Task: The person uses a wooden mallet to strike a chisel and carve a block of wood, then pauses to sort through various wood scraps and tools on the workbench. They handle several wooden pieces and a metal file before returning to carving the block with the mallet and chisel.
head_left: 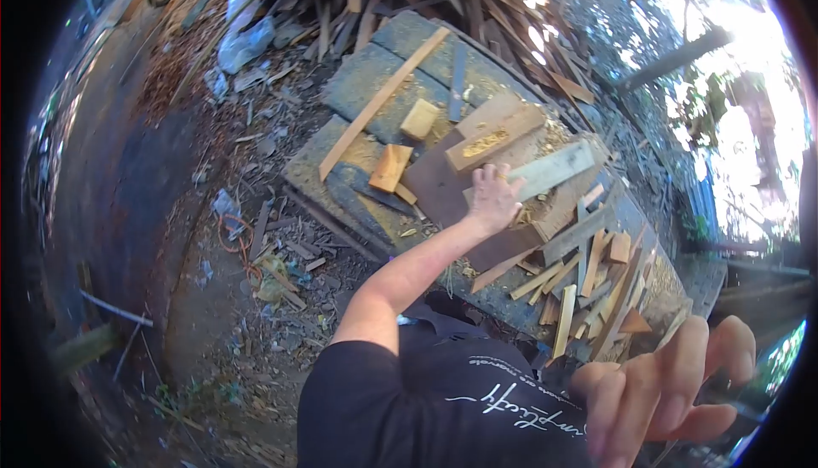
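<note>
My left hand (494,198) reaches out over the bench with fingers bent across the near end of a pale, flat wooden board (554,169). The thumb lies along the board's side. Just beyond the fingers is a thicker brown wood block (497,138) with yellow shavings on its face. Under these lies a wide dark brown board (434,180). My right hand (669,387) is raised close to the camera at the lower right, its fingers curled loosely and apart, and nothing shows in it.
The low, sawdust-covered bench (392,42) carries a long thin strip (383,102), two small blocks (419,119) and a heap of offcuts (596,285) on the right. A scrap wood pile (494,8) stands behind. Plastic bags (244,38) and chips litter the ground.
</note>
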`<state>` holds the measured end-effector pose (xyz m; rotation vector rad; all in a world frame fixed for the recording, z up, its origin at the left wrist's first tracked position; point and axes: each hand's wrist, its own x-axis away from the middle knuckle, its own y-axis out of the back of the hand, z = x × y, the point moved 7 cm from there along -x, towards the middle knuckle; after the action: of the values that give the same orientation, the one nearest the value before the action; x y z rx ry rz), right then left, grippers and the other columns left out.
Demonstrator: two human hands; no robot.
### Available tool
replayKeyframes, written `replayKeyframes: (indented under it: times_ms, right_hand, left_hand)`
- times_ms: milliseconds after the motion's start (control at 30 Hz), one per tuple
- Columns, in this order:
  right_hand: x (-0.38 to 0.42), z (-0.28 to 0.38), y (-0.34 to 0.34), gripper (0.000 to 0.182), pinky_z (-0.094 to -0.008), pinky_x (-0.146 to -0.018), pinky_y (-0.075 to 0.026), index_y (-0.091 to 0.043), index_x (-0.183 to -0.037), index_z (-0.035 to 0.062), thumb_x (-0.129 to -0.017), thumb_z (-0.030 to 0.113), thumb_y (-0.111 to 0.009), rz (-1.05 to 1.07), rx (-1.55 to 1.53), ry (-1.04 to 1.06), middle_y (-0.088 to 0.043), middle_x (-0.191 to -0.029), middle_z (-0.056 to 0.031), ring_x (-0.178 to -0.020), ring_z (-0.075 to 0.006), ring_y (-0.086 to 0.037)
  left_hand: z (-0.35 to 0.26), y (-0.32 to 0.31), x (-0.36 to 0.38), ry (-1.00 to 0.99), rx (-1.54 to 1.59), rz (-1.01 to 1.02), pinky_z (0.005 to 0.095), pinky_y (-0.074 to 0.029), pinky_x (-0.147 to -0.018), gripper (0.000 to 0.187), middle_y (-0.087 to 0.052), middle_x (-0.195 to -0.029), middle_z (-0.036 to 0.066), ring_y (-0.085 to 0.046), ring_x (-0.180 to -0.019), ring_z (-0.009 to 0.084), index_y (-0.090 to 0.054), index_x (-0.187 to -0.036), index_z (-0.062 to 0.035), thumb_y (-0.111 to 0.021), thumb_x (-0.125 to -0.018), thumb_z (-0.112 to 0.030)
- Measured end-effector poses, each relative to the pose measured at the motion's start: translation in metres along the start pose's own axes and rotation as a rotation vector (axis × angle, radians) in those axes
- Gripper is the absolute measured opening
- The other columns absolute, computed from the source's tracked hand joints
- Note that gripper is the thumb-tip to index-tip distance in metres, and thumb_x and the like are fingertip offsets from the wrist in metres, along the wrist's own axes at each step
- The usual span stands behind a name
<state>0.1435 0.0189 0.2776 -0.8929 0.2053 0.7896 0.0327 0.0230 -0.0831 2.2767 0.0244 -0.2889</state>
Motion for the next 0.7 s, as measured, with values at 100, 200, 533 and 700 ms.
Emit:
replayKeyframes:
  times_ms: [100, 200, 533, 700]
  right_hand:
    - [0.007, 0.021, -0.004, 0.046, -0.0474, -0.088, -0.050, -0.040, -0.142, 0.0123, -0.101, 0.025, -0.056, 0.115, -0.076, -0.039, -0.047, -0.119, -0.0203, -0.090, -0.0371, -0.069]
    - [0.016, 0.031, -0.005, 0.051, -0.0510, -0.090, -0.051, -0.034, -0.148, 0.0108, -0.102, 0.023, -0.055, 0.119, -0.058, -0.029, -0.043, -0.124, -0.0240, -0.093, -0.0382, -0.070]
    - [0.047, 0.067, -0.012, 0.047, -0.0475, -0.088, -0.052, -0.039, -0.147, 0.0197, -0.103, 0.023, -0.053, -0.005, 0.067, 0.034, -0.045, -0.128, -0.0151, -0.092, -0.0355, -0.071]
    - [0.084, 0.096, 0.012, 0.041, -0.0479, -0.076, -0.056, -0.037, -0.137, 0.0111, -0.102, 0.029, -0.051, -0.044, 0.267, 0.279, -0.052, -0.113, -0.0176, -0.081, -0.0356, -0.069]
  left_hand:
    - [0.005, 0.026, -0.003, -0.003, -0.063, -0.103, 0.0472, -0.033, -0.094, 0.049, -0.049, -0.121, 0.011, -0.043, -0.115, 0.0299, -0.065, -0.118, -0.0199, -0.079, -0.073, -0.034]
    - [0.017, 0.053, -0.012, -0.003, -0.128, -0.211, 0.0476, -0.033, -0.095, 0.049, -0.049, -0.120, 0.009, -0.043, -0.114, 0.0293, -0.063, -0.120, -0.0195, -0.078, -0.075, -0.033]
    - [0.072, 0.050, -0.022, 0.235, -0.144, 0.054, 0.0521, -0.034, -0.098, 0.058, -0.050, -0.125, 0.009, -0.045, -0.119, 0.0320, -0.055, -0.133, -0.0193, -0.076, -0.081, -0.034]
    - [0.031, 0.061, -0.004, 0.017, -0.256, -0.219, 0.0505, -0.036, -0.098, 0.059, -0.050, -0.127, 0.009, -0.046, -0.119, 0.0322, -0.055, -0.133, -0.0192, -0.077, -0.081, -0.036]
